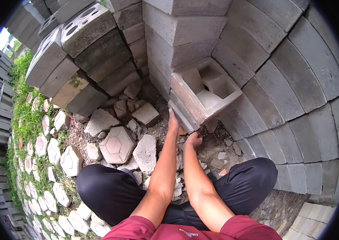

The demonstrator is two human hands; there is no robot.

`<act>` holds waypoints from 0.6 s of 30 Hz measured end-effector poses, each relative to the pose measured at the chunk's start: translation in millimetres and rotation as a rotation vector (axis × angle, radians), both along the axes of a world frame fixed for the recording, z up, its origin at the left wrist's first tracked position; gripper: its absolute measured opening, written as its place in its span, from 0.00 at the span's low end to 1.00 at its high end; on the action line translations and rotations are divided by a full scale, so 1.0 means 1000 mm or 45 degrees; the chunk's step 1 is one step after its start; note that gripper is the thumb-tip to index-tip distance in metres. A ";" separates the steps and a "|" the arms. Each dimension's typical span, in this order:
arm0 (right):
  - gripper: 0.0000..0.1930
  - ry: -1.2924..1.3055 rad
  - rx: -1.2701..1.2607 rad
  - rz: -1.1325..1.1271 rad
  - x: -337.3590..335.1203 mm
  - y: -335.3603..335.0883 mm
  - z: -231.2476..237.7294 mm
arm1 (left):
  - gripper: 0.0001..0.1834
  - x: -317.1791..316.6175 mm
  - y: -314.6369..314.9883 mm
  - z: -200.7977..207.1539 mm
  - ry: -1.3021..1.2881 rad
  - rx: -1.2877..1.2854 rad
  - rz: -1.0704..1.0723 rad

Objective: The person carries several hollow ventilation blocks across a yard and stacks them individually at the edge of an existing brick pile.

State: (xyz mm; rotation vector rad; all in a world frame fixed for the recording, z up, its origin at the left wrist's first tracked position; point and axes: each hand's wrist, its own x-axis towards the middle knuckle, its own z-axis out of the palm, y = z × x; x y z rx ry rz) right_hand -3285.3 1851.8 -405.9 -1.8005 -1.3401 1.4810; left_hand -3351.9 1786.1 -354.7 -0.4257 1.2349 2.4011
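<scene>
A hollow concrete block (pixel 185 94) sits tilted against the foot of the block pillar, its open cavities facing up. Directly below it, a grey concrete block (pixel 180 116) shows only a narrow side. My left hand (pixel 172 121) grips the left end of this lower block, with the fingers partly hidden behind it. At its near corner, my right hand (pixel 194 139) is curled around the underside, and those fingertips are out of sight. Both arms reach forward between my bent knees.
Stacked concrete blocks form a wall (pixel 293 76) on the right and a pillar (pixel 157 44) ahead. Another block stack (pixel 93 52) stands at the left. Broken rubble and a hexagonal paver (pixel 117 145) lie left of my arms. Grass (pixel 21 116) grows among pavers farther left.
</scene>
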 end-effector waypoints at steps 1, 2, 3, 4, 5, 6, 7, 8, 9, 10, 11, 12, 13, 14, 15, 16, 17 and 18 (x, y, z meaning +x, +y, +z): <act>0.30 -0.001 0.051 0.001 -0.004 -0.007 0.004 | 0.37 -0.004 0.000 -0.003 -0.018 0.024 0.030; 0.30 -0.021 0.110 -0.028 -0.003 -0.003 0.001 | 0.37 -0.003 0.008 -0.014 -0.008 -0.106 -0.088; 0.29 -0.025 0.081 -0.070 -0.005 0.003 -0.005 | 0.36 -0.002 0.012 -0.011 0.056 -0.182 -0.144; 0.26 -0.055 0.146 -0.104 0.002 0.011 -0.010 | 0.35 0.003 0.015 -0.008 0.121 -0.259 -0.200; 0.23 0.092 -0.012 -0.083 -0.002 -0.002 -0.001 | 0.34 -0.008 -0.001 0.001 0.217 -0.371 -0.206; 0.21 0.209 -0.167 -0.063 0.003 -0.010 0.007 | 0.33 -0.010 -0.014 0.007 0.285 -0.478 -0.218; 0.19 0.248 -0.078 0.000 0.017 0.003 -0.001 | 0.33 0.008 -0.011 0.014 0.321 -0.546 -0.286; 0.18 0.265 0.007 0.070 0.033 0.010 -0.007 | 0.32 0.030 -0.011 0.021 0.339 -0.613 -0.357; 0.16 0.288 -0.082 0.038 0.040 -0.003 0.009 | 0.31 0.042 -0.026 0.028 0.351 -0.708 -0.393; 0.15 0.222 -0.278 -0.025 0.046 -0.021 0.024 | 0.29 0.053 -0.043 0.035 0.295 -0.726 -0.349; 0.15 0.164 -0.453 -0.097 0.052 -0.033 0.045 | 0.27 0.063 -0.056 0.051 0.254 -0.730 -0.306; 0.14 0.099 -0.619 -0.171 0.058 -0.042 0.065 | 0.25 0.070 -0.066 0.070 0.210 -0.729 -0.258; 0.12 0.076 -0.649 -0.039 0.064 -0.050 0.086 | 0.20 0.078 -0.074 0.089 0.089 -0.753 -0.080; 0.12 0.086 -0.632 0.059 0.062 -0.057 0.111 | 0.20 0.079 -0.087 0.112 0.035 -0.759 -0.018; 0.12 0.084 -0.618 0.151 0.063 -0.064 0.128 | 0.20 0.082 -0.102 0.127 -0.031 -0.767 0.036; 0.12 0.080 -0.608 0.247 0.063 -0.072 0.145 | 0.20 0.084 -0.116 0.142 -0.100 -0.775 0.092; 0.11 0.081 -0.610 0.350 0.057 -0.078 0.168 | 0.20 0.083 -0.131 0.164 -0.122 -0.723 0.189; 0.12 0.047 -0.572 0.532 0.053 -0.085 0.185 | 0.20 0.085 -0.150 0.176 -0.147 -0.762 0.211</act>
